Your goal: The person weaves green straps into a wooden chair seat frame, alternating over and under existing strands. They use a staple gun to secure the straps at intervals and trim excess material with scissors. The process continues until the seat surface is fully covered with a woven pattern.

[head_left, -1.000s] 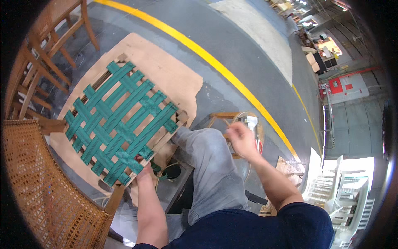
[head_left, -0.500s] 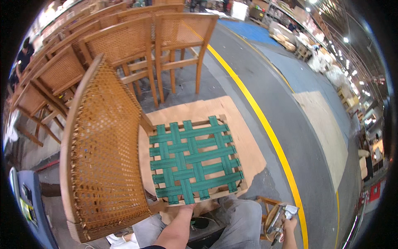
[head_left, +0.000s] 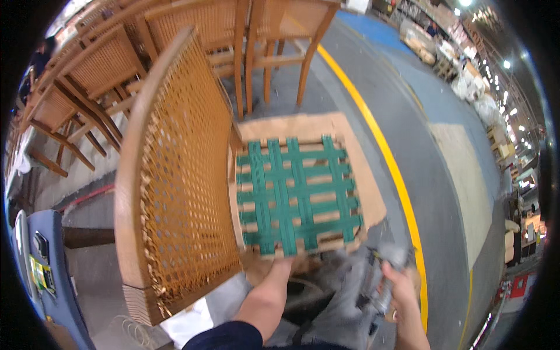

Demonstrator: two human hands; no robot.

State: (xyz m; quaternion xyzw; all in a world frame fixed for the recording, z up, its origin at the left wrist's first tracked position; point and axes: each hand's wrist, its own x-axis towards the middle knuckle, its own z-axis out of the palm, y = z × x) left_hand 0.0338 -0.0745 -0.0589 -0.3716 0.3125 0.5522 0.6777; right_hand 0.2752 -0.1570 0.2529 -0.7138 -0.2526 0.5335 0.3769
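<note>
- Left hand (head_left: 279, 269), bare: at the near edge of the webbing seat, about its middle; fingers hidden beneath that edge, so whether apart or clamped cannot be told.
- Right hand (head_left: 403, 284), bare: fingers wrapped round a tool, off the seat's near right corner.
- Grey tool (head_left: 370, 279), blurred: in the right hand, apart from the seat.
- Cane backrest (head_left: 189, 175), wood-framed: rising from the seat's left edge.
- Webbing seat (head_left: 284, 195), green straps interlaced over a wooden frame: just beyond and above the left fingers, well left of the right ones.
- Blue padded piece (head_left: 49, 230): left of the backrest.
- Brown sheet (head_left: 368, 198): showing past the seat's far and right edges.
- Cane-backed chairs (head_left: 195, 26), wooden: grouped beyond the sheet's far left corner.
</note>
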